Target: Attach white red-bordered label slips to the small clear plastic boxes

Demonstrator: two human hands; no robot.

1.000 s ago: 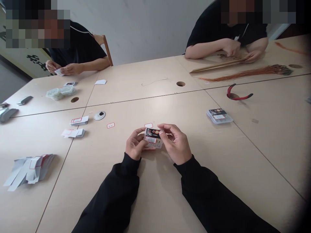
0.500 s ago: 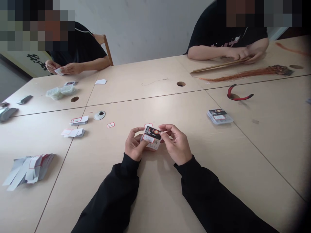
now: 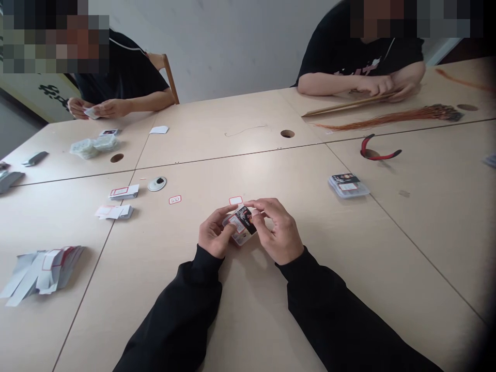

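Note:
Both my hands hold one small clear packet (image 3: pixel 241 225) with a black and red printed card and a white label, just above the light wooden table (image 3: pixel 271 299). My left hand (image 3: pixel 213 235) grips its left side with thumb and fingers closed on it. My right hand (image 3: pixel 276 227) pinches its top right edge, fingers curled. The packet is tilted, its left end lower. A red-bordered sticker (image 3: pixel 235 200) lies on the table just beyond my fingers.
A stack of similar packets (image 3: pixel 349 185) lies at the right. Label piles (image 3: pixel 123 191), (image 3: pixel 112 211) and grey strips (image 3: pixel 41 268) lie at the left, with another sticker (image 3: pixel 175 199) and a round disc (image 3: pixel 157 183). Two people work across the table; a red-handled tool (image 3: pixel 377 152) lies near orange strands (image 3: pixel 391 118).
I have turned the packet clockwise and lowered it slightly toward the table; my right fingers have shifted over its top edge. The view has drifted a little.

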